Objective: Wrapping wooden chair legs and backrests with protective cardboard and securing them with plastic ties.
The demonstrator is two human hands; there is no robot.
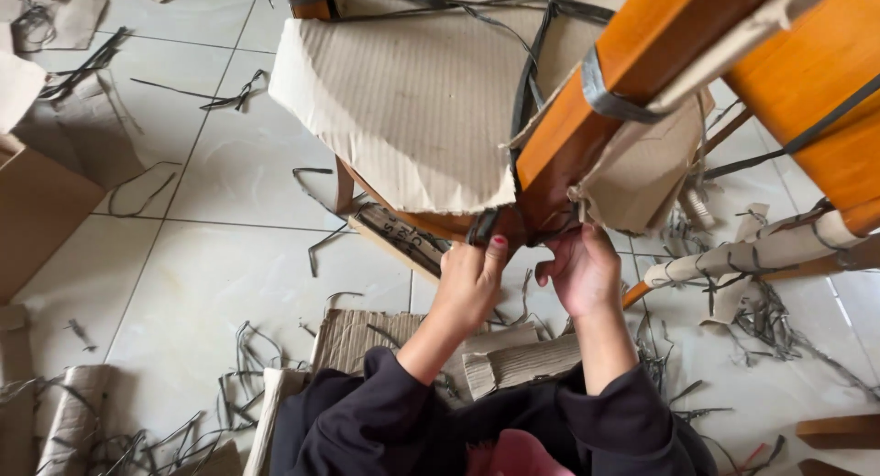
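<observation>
Gripping black strap (483,226); both hands (472,279) close

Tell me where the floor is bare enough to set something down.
Barest are the floor tiles left of the left hand, between the cardboard wrap above and the strap scraps below. Crowded: under both hands, and right of the right hand, where straps and cardboard litter the floor.

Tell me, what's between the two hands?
In the head view, the left hand and right hand are slightly apart; between them show dark straps and pale floor tile.
</observation>
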